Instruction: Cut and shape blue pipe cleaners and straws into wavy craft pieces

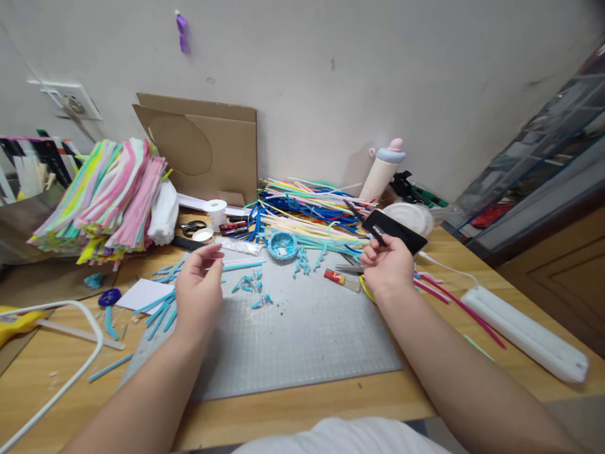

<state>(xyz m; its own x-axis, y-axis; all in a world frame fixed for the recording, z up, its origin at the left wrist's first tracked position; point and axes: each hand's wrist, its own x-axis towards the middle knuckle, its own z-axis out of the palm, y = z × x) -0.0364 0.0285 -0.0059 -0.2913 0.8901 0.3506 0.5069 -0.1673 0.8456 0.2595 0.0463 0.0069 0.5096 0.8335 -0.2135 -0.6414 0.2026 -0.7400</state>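
Observation:
My left hand [201, 284] hovers over the left of the grey cutting mat [302, 340], fingers loosely bent, thumb apart, nothing visible between them. Beneath and beside it lie cut light-blue pipe cleaner pieces [163, 312]. My right hand [390, 265] is raised at the mat's right side with curled fingers; a slim dark object [355, 211] sticks out by its fingertips, its kind unclear. Directly behind that hand is a flat black rectangular device [399, 231]. Between the hands are a round blue fuzzy bowl shape [282, 246], twisted blue coils [302, 260] and small blue pieces with wire [250, 284].
Bundles of colourful pipe cleaners [118, 195] stand left; loose ones [307, 208] pile at the back. Scissors [350, 268] and a red-labelled lighter-like item [341, 279] lie near my right hand. A white power strip [524, 334] lies right; a yellow-handled tool [19, 325] left.

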